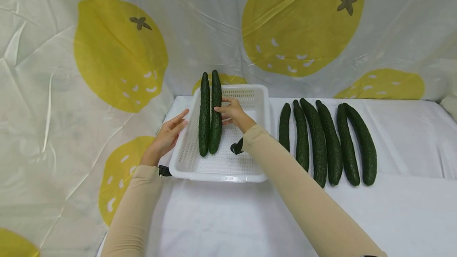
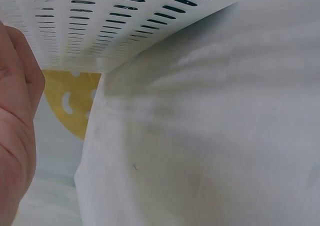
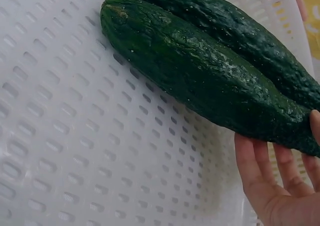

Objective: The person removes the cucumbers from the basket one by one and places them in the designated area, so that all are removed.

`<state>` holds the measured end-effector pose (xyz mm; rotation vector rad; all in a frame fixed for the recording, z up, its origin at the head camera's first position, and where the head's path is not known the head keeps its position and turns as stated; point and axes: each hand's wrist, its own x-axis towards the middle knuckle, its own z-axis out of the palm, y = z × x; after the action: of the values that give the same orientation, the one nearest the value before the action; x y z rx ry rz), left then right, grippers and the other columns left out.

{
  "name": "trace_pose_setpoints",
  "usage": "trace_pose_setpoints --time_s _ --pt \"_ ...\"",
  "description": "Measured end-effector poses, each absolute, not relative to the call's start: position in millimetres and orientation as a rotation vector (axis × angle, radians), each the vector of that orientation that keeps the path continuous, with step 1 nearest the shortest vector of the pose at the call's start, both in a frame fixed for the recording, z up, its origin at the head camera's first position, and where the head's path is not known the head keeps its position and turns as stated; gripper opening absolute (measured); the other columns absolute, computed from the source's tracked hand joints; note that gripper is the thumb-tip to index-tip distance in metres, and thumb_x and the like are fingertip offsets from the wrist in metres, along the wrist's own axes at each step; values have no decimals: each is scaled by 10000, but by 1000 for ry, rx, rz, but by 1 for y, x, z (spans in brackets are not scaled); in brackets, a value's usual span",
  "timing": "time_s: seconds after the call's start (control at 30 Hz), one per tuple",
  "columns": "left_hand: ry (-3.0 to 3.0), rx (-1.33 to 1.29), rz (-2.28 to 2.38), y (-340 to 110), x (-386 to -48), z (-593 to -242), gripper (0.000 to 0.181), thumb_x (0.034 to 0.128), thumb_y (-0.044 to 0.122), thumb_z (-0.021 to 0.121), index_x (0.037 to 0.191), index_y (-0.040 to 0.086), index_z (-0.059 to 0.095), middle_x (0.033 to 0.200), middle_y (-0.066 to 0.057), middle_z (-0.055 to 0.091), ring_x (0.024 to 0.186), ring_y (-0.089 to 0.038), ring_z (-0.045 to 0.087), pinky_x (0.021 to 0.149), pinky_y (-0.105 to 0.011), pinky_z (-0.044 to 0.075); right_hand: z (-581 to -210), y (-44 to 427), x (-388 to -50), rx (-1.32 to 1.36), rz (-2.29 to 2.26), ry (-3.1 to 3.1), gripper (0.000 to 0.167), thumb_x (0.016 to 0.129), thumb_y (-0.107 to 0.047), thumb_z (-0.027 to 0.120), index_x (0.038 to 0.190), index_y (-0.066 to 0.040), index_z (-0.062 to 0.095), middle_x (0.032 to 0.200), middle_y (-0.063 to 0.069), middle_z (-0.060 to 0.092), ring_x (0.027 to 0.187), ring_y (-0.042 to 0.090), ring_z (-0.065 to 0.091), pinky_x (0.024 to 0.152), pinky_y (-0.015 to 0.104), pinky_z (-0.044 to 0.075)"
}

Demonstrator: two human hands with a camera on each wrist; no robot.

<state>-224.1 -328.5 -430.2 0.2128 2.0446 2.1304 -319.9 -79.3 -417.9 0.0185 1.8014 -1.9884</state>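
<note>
Two dark green cucumbers lie side by side, lengthwise, in a white perforated plastic basket [image 1: 246, 173], their far ends reaching over its back rim. My right hand [image 1: 233, 113] holds the right-hand cucumber [image 1: 216, 130], thumb over its top and fingers along its right side. In the right wrist view the fingers [image 3: 245, 156] touch that cucumber's lower side near its narrower end. The other cucumber [image 1: 204, 118] lies just left of it. At the basket's left side is my left hand [image 1: 168, 136], fingers extended along the rim; the left wrist view shows it beside the perforated wall [image 2: 85, 31].
Right of the basket, several cucumbers [image 1: 334, 146] lie in a row on the white tablecloth [image 1: 228, 217]; my right forearm [image 1: 296, 181] crosses in front of some. A lemon-printed cloth [image 1: 203, 23] hangs close behind the basket.
</note>
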Motion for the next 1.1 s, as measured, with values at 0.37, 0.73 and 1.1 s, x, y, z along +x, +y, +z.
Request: trace_pose_setpoints --time_s 0.37,0.73,1.1 --pt "2041 211 2123 -329 -224 -430 561 1062 129 489 1584 155 286 1169 -34 547 759 -54 606 610 -173 526 -415 -79 -320 16 -1966 1823 605 968 -110 672 1509 -111 402 1360 208 511 809 316 595 837 516 544" --pt "2051 188 2108 -329 -224 -431 567 1059 140 500 1584 167 289 1204 -35 553 830 -68 621 655 -191 545 -405 -76 -315 8 -1967 1795 575 966 -115 675 1483 -92 424 1336 205 523 751 295 601 794 491 565" --pt "2079 210 2108 -329 -224 -429 561 1060 120 493 1581 144 286 1178 -26 568 774 -59 604 606 -173 522 -389 -73 -309 -6 -1881 1773 588 979 -109 652 1498 -87 375 1345 208 501 830 336 621 893 549 530"
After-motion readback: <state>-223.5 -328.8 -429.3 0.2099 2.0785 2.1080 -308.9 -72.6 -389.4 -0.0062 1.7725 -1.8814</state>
